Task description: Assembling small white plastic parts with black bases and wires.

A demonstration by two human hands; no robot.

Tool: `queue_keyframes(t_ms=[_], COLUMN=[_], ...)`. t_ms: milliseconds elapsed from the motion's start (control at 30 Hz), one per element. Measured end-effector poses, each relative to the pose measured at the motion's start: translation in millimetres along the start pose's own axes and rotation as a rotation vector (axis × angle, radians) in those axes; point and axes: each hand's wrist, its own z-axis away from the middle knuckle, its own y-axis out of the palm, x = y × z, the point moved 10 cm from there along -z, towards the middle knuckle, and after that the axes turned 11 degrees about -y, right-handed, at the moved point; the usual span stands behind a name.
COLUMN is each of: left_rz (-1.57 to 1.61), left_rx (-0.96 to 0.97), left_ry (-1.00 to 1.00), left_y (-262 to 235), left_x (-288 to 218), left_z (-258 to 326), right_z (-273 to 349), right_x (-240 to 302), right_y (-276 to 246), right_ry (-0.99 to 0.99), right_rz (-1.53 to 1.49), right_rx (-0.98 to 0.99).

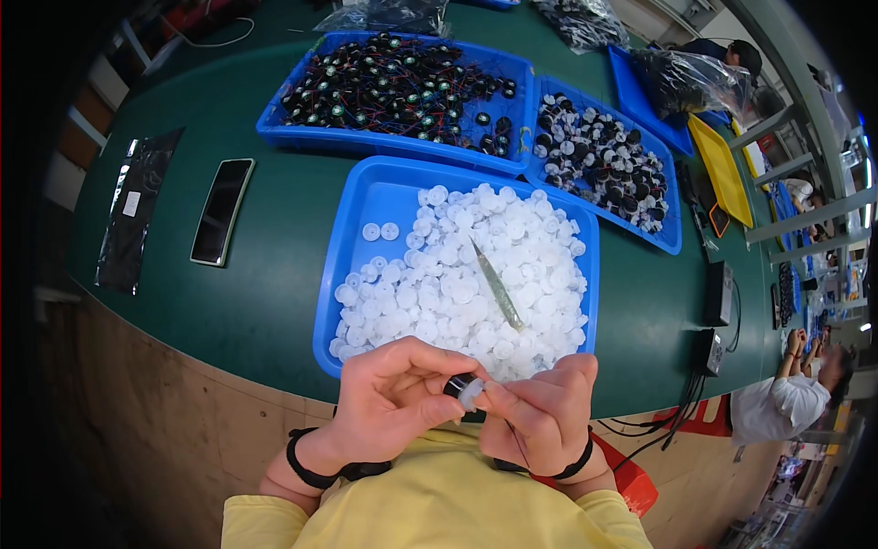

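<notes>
Pinched in L hand (389,403), btwn thumb + fingertips: a small blk round part (454,384), w/ a white disc (471,394) on its R-hand end. R hand (546,412) is curled, tips at the disc's edge; can't tell if they pinch it or just press. Thin dark wire (518,445) hangs below R hand. Both hands are just off the near edge of the blue tray (377,194), over the person's yellow shirt (430,503). Blk band (300,459) on L wrist, similar on R.

Tray's heaped w/ translucent white discs (540,252), two lying apart upper L; slim pointed tool (497,285) on top of the heap. Beyond it, 2nd blue tray (393,140) w/ blk wired parts; to its R, 3rd blue tray (675,215) w/ mixed blk + white pcs.

Green table (274,311) under all: phone (222,212) + dark plastic bag (137,215) at L, yellow tray (721,169) far R, blk box (718,295) nearer. Co-worker in white (777,409) sits R.
</notes>
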Motion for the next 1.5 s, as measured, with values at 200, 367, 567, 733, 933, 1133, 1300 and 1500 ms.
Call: queue_keyframes(t_ms=[200, 367, 567, 733, 933, 1133, 1300, 1500], left_rz=[-0.071, -0.036, 0.005, -0.025, 0.035, 0.016, -0.028, -0.055], left_rx=[0.119, 0.108, 0.058, 0.086, -0.007, -0.084, -0.120, -0.223], left_ry=[0.031, -0.145, -0.169, -0.197, -0.120, -0.028, 0.126, 0.241], left_y=[5.1, 15.2, 12.5, 9.6, 2.4, -3.6, -6.9, -3.8], left_x=[-5.7, -7.3, -1.1, 3.3, 3.3, 2.7, -5.9, -23.5], left_z=[2.5, 2.5, 2.4, 0.2, 0.6, 3.5, 7.6, 14.9], right_z=[-0.2, -0.6, 2.8, 6.2, 3.9, 15.4, 13.2, 15.5], right_x=[-28.4, -21.4, -23.0, -31.6, -31.1, -31.1, -33.1, -29.7], right_y=[22.4, 36.3, 45.3, 44.1, 38.9, 45.4, 47.0, 51.1], right_ry=[0.257, 0.218, 0.291, 0.379, 0.362, 0.463, 0.489, 0.527], right_rz=[-0.675, -0.740, -0.850, -0.868, -0.764, -0.790, -0.822, -1.053], right_rx=[0.087, 0.312, 0.439, 0.291, 0.239, 0.323, 0.237, 0.029])
